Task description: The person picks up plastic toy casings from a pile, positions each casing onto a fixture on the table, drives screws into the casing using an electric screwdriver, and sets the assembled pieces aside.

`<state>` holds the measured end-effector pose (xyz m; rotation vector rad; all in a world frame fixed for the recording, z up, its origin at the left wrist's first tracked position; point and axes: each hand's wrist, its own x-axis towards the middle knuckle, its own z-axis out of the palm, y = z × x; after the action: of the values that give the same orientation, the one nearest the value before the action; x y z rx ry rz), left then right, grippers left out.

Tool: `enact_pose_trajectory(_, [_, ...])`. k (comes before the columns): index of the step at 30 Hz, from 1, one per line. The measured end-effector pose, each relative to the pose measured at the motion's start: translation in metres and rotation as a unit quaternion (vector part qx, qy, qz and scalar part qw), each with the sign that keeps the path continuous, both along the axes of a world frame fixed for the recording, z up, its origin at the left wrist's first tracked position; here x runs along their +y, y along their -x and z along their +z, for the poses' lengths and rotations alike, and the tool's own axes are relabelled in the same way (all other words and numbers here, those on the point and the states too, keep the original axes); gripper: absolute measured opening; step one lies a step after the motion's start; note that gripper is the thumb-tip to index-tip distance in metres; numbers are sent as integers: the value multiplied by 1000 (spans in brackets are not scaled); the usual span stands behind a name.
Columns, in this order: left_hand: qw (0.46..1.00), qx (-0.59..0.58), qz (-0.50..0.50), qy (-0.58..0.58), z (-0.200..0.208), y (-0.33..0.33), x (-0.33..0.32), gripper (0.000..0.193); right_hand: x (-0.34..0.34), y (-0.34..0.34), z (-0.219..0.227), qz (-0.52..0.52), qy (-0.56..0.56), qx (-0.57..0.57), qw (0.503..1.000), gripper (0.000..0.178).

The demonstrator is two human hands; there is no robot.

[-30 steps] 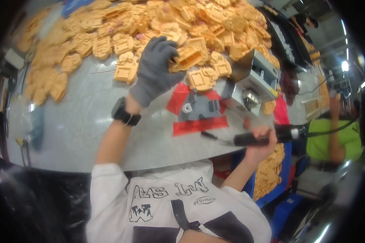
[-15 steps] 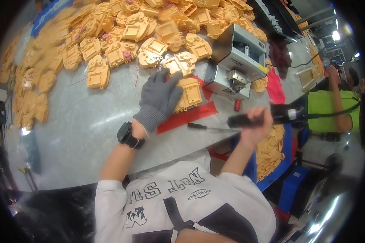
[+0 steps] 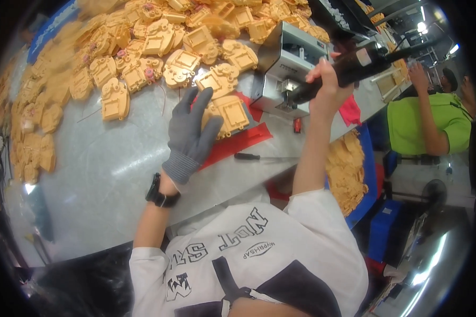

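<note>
In my right hand (image 3: 327,92) is a black corded electric screwdriver (image 3: 357,64), held in wrapped fingers and tilted. Its front end is at the small metal outlet on the side of a grey box-shaped machine (image 3: 269,79), probably a screw feeder; whether they touch I cannot tell. My left hand (image 3: 191,124), in a grey knit glove, lies open with fingers apart. Its fingers and thumb are around the left side of an orange-yellow plastic housing (image 3: 234,112), which lies on the table beside red tape (image 3: 243,141). Another housing (image 3: 217,79) sits just beyond it.
A large heap of similar housings (image 3: 158,39) covers the far table. A hand screwdriver (image 3: 247,156) and a small red item (image 3: 297,125) lie near the front edge. More yellow parts (image 3: 346,169) fill a blue-edged bin at right. A person in green (image 3: 418,124) is beyond it.
My right hand has lifted the electric screwdriver up and forward, from above the table's front edge to the grey machine. My left fingers have spread apart beside the housing. The view has shifted slightly.
</note>
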<state>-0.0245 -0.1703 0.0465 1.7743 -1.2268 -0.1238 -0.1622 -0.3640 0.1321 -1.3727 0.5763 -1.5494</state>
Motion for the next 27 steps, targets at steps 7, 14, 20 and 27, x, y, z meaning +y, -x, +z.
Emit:
enact_pose_trajectory(7, [996,-6,-76,39,-31,0,15,71,44,23,6,139,-55,-37,988,38])
enact_pose_trajectory(14, [997,-2,-70,18,-38,-3,16,68,74,-9,-1,211,-32,29,977,39])
enact_pose_trajectory(20, [994,58,-94,16,-36,-8,16,66,83,-25,-5,213,-36,45,975,35])
enact_pose_trajectory(27, [995,38,-87,13,-38,-8,17,67,78,-30,-15,234,-57,52,969,33])
